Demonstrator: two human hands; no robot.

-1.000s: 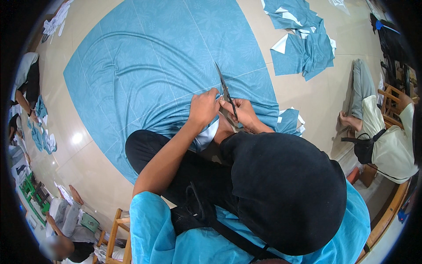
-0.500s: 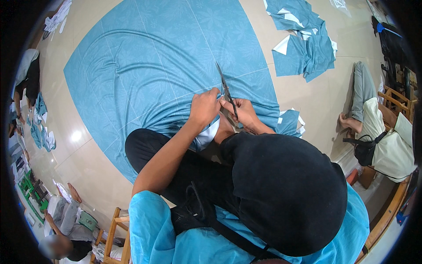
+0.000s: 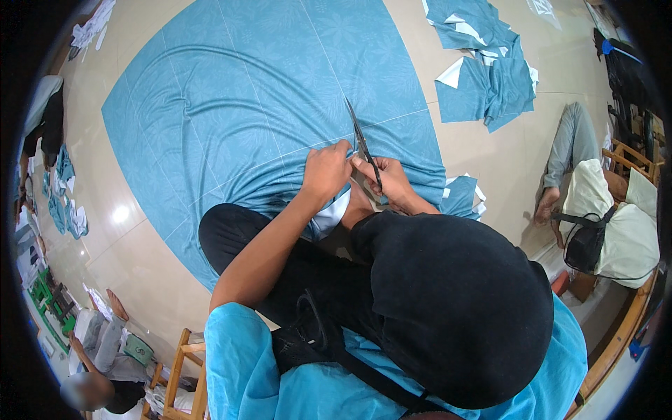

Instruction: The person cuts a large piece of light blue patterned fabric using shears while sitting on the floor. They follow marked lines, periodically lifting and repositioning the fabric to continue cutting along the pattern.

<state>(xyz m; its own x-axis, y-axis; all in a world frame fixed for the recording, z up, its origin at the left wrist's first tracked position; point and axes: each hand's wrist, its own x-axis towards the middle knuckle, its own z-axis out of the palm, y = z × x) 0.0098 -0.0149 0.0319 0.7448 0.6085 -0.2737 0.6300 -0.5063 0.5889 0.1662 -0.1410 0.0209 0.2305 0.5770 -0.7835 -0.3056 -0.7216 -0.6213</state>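
A large light-blue patterned fabric point(image 3: 273, 84) with thin white grid lines is spread on the floor, bunched in folds around my hands, a white underside showing below them. My left hand point(image 3: 327, 169) is closed on a pinched bit of this fabric. Just right of it, my right hand point(image 3: 388, 178) holds dark metal scissors point(image 3: 360, 133), their long blades pointing up and slightly left over the cloth. My thumbs and fingertips are close together; whether the blades are cutting is unclear. My bare foot point(image 3: 357, 206) lies partly under the fabric below my hands.
Cut fabric pieces point(image 3: 483, 91) lie at upper right, others point(image 3: 63, 196) at left. A seated person point(image 3: 609, 238) is at right beside wooden chairs point(image 3: 623, 157); other people point(image 3: 105, 357) sit at left near green stands point(image 3: 52, 301) and a wooden stool point(image 3: 182, 371).
The person at right has shifted legs and foot slightly downward. My hands and the scissors are nearly in the same place, with only slight movement.
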